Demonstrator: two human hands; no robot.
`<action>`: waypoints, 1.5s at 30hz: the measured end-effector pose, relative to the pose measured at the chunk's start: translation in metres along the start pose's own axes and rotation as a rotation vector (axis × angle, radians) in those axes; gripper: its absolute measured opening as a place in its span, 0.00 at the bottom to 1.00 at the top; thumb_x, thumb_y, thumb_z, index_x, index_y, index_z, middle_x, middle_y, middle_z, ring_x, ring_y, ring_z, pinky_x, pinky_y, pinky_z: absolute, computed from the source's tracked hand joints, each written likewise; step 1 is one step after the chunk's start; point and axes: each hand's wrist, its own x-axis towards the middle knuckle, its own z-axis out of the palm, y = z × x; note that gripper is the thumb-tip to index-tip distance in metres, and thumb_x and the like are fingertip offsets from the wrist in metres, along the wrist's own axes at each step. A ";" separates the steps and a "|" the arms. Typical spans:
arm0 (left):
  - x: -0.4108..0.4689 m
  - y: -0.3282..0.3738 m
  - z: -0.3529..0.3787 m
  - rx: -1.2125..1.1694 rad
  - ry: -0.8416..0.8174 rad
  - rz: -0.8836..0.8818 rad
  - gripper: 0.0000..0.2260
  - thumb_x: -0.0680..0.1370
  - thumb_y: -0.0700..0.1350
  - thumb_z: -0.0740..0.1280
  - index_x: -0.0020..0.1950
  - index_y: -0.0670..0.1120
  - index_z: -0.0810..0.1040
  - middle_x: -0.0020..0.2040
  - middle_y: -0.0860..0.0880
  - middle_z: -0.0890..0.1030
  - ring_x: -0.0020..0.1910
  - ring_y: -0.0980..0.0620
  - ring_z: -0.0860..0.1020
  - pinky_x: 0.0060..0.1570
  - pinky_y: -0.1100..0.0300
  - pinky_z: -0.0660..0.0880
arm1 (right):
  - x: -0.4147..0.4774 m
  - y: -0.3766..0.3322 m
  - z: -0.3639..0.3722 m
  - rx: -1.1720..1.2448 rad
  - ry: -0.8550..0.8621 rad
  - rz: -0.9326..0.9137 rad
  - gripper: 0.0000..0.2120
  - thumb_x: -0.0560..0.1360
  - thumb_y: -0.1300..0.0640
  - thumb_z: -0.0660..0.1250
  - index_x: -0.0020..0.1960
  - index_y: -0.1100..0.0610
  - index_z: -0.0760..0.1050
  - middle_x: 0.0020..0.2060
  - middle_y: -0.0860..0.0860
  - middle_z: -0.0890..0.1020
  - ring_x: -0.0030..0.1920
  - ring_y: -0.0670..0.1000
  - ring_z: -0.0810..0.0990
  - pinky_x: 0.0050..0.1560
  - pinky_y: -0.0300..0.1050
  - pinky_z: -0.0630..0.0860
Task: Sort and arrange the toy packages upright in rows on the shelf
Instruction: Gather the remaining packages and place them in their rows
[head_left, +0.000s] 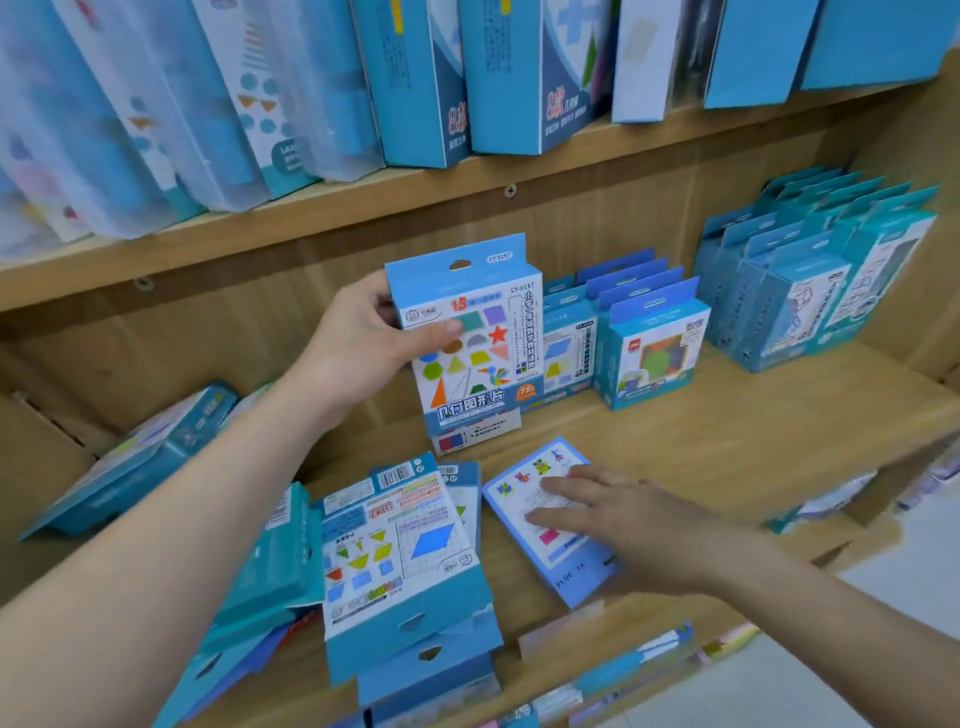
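The left hand gripped a shapes package, held upright beside the standing rows on the wooden shelf. The right hand lay with straight fingers on a flat card package. Several rows already stood; a pile of lying packages at the front still waited, so perhaps half was left.

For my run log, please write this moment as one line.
left hand: grips upright shapes package | right hand: rests flat on lying card package | front pile: lying | back rows: standing
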 end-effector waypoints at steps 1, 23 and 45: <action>-0.001 -0.001 0.000 0.007 -0.002 0.000 0.17 0.67 0.43 0.74 0.55 0.49 0.77 0.46 0.53 0.85 0.45 0.53 0.84 0.41 0.56 0.81 | 0.001 0.004 0.000 0.038 0.047 -0.020 0.36 0.73 0.48 0.69 0.74 0.38 0.53 0.77 0.42 0.51 0.76 0.48 0.48 0.72 0.48 0.56; 0.002 -0.003 -0.008 -0.082 0.151 -0.024 0.14 0.72 0.41 0.72 0.56 0.48 0.76 0.50 0.50 0.84 0.48 0.51 0.84 0.49 0.48 0.80 | 0.000 0.073 -0.069 0.517 0.389 0.317 0.18 0.72 0.47 0.71 0.60 0.47 0.74 0.49 0.50 0.77 0.51 0.50 0.74 0.39 0.35 0.69; -0.017 0.009 -0.057 0.106 0.204 0.030 0.17 0.67 0.38 0.74 0.50 0.52 0.74 0.45 0.49 0.85 0.44 0.50 0.84 0.44 0.48 0.80 | 0.088 0.019 -0.061 0.411 0.656 0.186 0.35 0.71 0.55 0.72 0.73 0.47 0.59 0.60 0.51 0.63 0.55 0.52 0.73 0.56 0.47 0.72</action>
